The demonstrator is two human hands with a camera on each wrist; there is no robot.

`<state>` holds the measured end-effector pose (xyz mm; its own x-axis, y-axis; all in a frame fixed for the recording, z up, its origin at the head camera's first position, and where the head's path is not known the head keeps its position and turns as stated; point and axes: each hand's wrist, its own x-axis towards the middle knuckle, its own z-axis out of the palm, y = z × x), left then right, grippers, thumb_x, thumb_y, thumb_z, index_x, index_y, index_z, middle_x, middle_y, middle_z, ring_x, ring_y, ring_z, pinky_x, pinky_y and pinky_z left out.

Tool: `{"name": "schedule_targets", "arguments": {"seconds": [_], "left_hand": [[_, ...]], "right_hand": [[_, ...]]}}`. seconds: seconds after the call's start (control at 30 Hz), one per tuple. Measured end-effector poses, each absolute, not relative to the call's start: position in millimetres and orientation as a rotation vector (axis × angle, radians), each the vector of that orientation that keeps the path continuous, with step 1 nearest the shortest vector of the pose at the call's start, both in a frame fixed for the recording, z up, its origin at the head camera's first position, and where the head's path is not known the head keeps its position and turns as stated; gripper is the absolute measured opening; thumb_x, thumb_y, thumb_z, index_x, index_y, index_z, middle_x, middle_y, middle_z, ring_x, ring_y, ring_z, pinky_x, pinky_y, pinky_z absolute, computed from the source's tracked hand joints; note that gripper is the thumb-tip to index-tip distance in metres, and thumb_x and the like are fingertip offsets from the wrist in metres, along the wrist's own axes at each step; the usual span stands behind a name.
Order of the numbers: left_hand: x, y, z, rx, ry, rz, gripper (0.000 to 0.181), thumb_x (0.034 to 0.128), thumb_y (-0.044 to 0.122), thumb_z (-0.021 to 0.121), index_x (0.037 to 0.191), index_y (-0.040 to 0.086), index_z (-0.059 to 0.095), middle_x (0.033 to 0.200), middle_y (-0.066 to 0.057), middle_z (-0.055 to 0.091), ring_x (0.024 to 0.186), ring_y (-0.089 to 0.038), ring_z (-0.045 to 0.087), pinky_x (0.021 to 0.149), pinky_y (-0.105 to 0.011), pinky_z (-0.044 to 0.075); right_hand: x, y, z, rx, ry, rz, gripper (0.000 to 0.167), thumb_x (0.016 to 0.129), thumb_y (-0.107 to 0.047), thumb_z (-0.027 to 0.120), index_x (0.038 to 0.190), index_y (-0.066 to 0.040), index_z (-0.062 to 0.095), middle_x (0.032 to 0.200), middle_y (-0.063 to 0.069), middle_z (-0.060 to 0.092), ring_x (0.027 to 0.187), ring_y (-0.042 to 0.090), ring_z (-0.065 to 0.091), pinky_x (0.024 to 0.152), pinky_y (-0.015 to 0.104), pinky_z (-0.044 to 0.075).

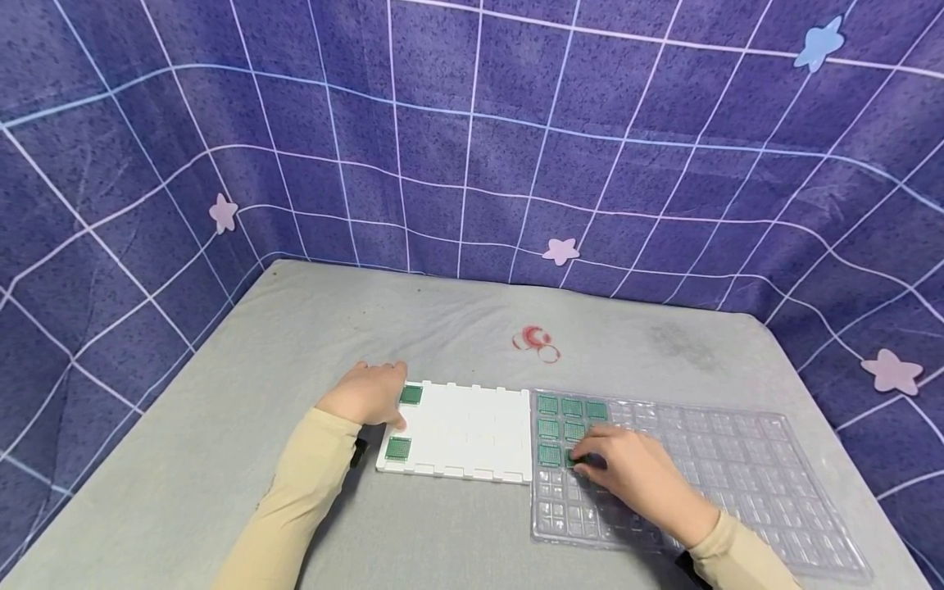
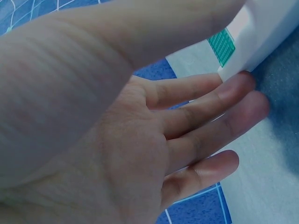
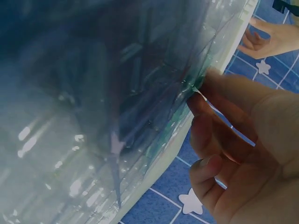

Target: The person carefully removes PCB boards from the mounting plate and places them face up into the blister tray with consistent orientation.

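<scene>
My right hand (image 1: 627,467) is over the left part of a clear plastic blister tray (image 1: 708,459). Its thumb and forefinger pinch a small green circuit board (image 1: 570,459) at one pocket; the fingertips partly hide it. Several more green boards (image 1: 548,428) sit in the pockets around it. My left hand (image 1: 366,395) rests at the left edge of a flat white tray (image 1: 468,430), its fingers nearly straight against the edge and its thumb over the top. On the white tray, one green board (image 1: 410,395) lies by the left fingers and another (image 1: 398,448) in the near left corner.
The two trays lie side by side on a grey cloth-covered table (image 1: 184,475). Red ring-shaped marks (image 1: 536,340) show on the cloth behind them. A purple grid-patterned curtain (image 1: 472,147) with star shapes surrounds the table's back and sides.
</scene>
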<state>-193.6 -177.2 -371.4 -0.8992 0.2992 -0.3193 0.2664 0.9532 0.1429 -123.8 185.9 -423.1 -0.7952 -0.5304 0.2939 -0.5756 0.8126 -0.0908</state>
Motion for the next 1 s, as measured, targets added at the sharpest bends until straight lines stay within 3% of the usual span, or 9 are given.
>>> {"name": "schedule_targets", "arguments": {"seconds": [0.2,0.6,1.0], "left_hand": [[-195,-178,-372,0.404,2.757,0.16,0.077,0.0785,0.028,0.088,0.137,-0.006,0.051,0.134,-0.023,0.065,0.128,-0.04,0.06,0.116,-0.057,0.037],[-196,-181,-372,0.424,2.76,0.168,0.071,0.0797,0.028,0.087,0.134,-0.005,0.054,0.133,-0.022,0.065,0.127,-0.04,0.061,0.114,-0.056,0.038],[-198,-182,-375,0.435,2.802,0.19,0.054,0.0774,0.028,0.088,0.115,0.001,0.06,0.101,-0.011,0.073,0.102,-0.032,0.069,0.101,-0.05,0.044]], "right_hand": [[-123,186,-425,0.853,-2.728,0.262,0.015,0.078,-0.018,0.087,0.086,-0.027,0.078,0.087,-0.017,0.073,0.077,0.006,0.072,0.063,0.026,0.058],[-123,185,-423,0.845,-2.75,0.236,0.013,0.079,-0.019,0.086,0.087,-0.026,0.078,0.088,-0.016,0.073,0.075,0.006,0.071,0.062,0.026,0.057],[-125,173,-416,0.849,-2.76,0.207,0.014,0.079,-0.022,0.086,0.087,-0.03,0.077,0.088,-0.017,0.071,0.075,0.006,0.071,0.053,0.021,0.051]]}}
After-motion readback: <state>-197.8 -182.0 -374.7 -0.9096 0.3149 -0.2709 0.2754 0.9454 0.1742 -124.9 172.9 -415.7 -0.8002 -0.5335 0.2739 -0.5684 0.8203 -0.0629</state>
